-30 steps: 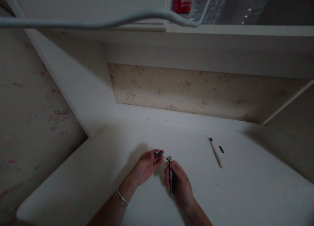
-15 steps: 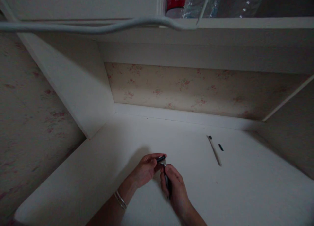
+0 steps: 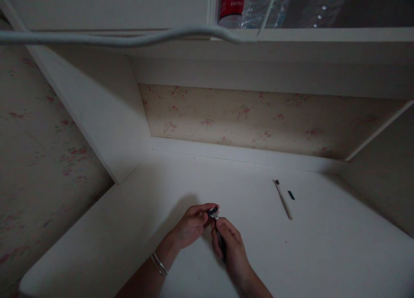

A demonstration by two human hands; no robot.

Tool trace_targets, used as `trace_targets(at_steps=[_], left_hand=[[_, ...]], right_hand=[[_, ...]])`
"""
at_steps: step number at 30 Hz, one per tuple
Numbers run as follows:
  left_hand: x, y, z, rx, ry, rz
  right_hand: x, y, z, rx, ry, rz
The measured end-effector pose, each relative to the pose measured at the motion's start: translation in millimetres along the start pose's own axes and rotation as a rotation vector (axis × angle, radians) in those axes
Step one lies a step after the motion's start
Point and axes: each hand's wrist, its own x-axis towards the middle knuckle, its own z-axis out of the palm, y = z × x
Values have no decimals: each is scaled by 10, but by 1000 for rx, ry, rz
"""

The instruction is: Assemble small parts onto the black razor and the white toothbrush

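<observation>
Fingers [image 3: 203, 206] of your left hand [image 3: 187, 230] pinch a small black cartridge [image 3: 212, 211] right at the silvery head [image 3: 215, 215] of the razor handle [image 3: 221, 243] your right hand [image 3: 234, 249] grips; whether they touch is unclear. Bangles [image 3: 158, 264] circle your left wrist. Off to your right, a pale toothbrush [image 3: 284, 201] lies on the bench [image 3: 326, 229], just beside a dark green strip [image 3: 291, 195].

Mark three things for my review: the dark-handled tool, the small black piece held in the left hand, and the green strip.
Dark-handled tool [image 3: 222, 245], head view: on its handle.
Small black piece [image 3: 212, 211], head view: on its middle.
Green strip [image 3: 291, 195], head view: on its middle.
</observation>
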Motion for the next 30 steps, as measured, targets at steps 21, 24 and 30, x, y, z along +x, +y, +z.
trace_targets(at_steps=[21, 24, 30], left_hand=[[0, -9, -20, 3, -10, -4], [0, 0, -15, 6, -28, -2], [-9, 44, 46, 27, -55, -3]], right_hand=[[-20, -74, -7, -108, 6, -1], [-17, -71, -18, -99, 2, 5], [-18, -53, -35, -83, 11, 18]])
